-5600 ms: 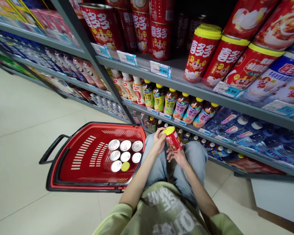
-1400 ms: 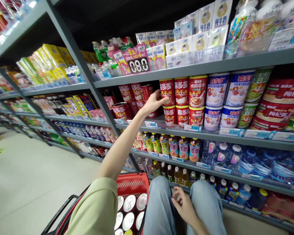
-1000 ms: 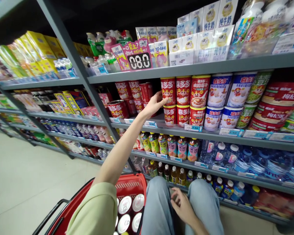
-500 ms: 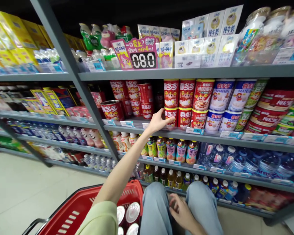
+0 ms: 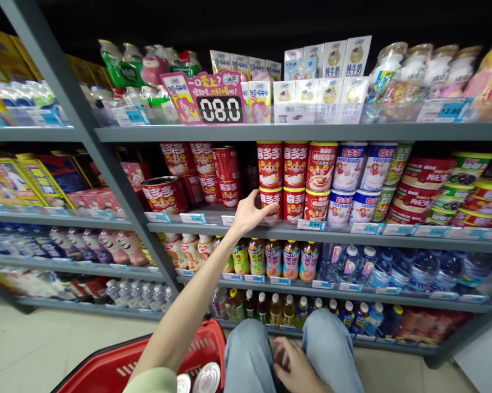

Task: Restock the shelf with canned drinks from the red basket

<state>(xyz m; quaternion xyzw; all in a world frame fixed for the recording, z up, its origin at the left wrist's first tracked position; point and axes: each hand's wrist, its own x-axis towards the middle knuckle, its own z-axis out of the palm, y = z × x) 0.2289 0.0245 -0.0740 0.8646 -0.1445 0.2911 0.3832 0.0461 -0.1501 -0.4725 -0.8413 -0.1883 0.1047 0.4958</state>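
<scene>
My left hand (image 5: pixel 249 214) reaches to the shelf at mid height and holds the left side of a lower red can (image 5: pixel 271 195). Its thumb lies across the can's front; the other fingers are partly hidden behind it. Another red can (image 5: pixel 270 165) is stacked directly on top. To the right stand more stacked red cans (image 5: pixel 296 165) and white-and-blue cans (image 5: pixel 351 166). Between my knees, my right hand (image 5: pixel 295 364) rests empty with loosely bent fingers. Beside my left leg is a red shopping basket (image 5: pixel 118 357) with cans (image 5: pixel 207 377) in it.
Further left on the same shelf sit a wide red can (image 5: pixel 165 195) and more stacked cans. Milk cartons (image 5: pixel 330 101) and a pink price sign (image 5: pixel 205 98) are above. Bottled drinks (image 5: pixel 273 259) line the shelves below. A grey upright post (image 5: pixel 106 158) divides the shelving.
The whole view has shifted, so the shelves appear slightly further left and lower. My left hand stays at the same lower red can, and my right hand stays between my knees.
</scene>
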